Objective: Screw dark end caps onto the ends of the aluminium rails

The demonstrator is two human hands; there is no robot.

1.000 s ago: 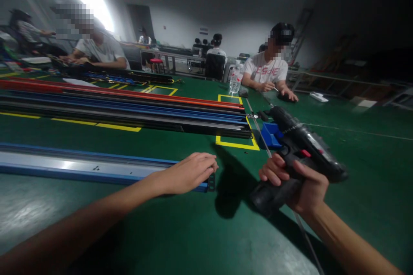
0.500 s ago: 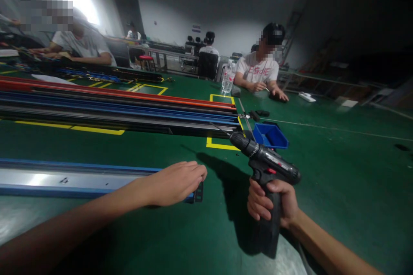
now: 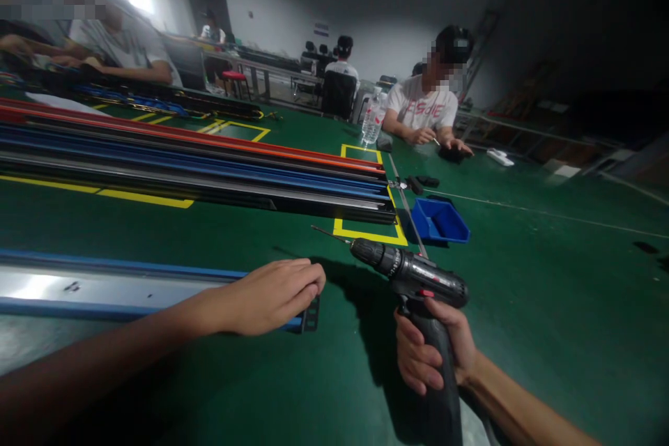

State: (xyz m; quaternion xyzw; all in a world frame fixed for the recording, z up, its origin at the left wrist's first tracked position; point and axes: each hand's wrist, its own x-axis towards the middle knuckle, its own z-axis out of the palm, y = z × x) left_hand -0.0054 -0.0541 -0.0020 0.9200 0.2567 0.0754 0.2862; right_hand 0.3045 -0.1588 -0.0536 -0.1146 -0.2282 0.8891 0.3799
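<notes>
My right hand (image 3: 431, 352) is wrapped round the grip of a black cordless drill (image 3: 418, 280). The drill's thin bit points left, toward my left hand. My left hand (image 3: 272, 293) lies palm down with its fingers curled over the right end of a long blue and silver rail (image 3: 120, 286). That rail lies flat on the green table and runs off to the left. A small black bracket shows at the rail's end, just under my fingertips.
A stack of long red, blue and black rails (image 3: 209, 167) lies across the table beyond. A blue bin (image 3: 439, 221) sits right of a yellow-taped square. A water bottle (image 3: 372, 122) stands farther back. Other people sit at the far side and at the left.
My right hand has swung the drill upright and turned its bit from pointing away to pointing left at the rail's end. My left hand has stayed on the rail.
</notes>
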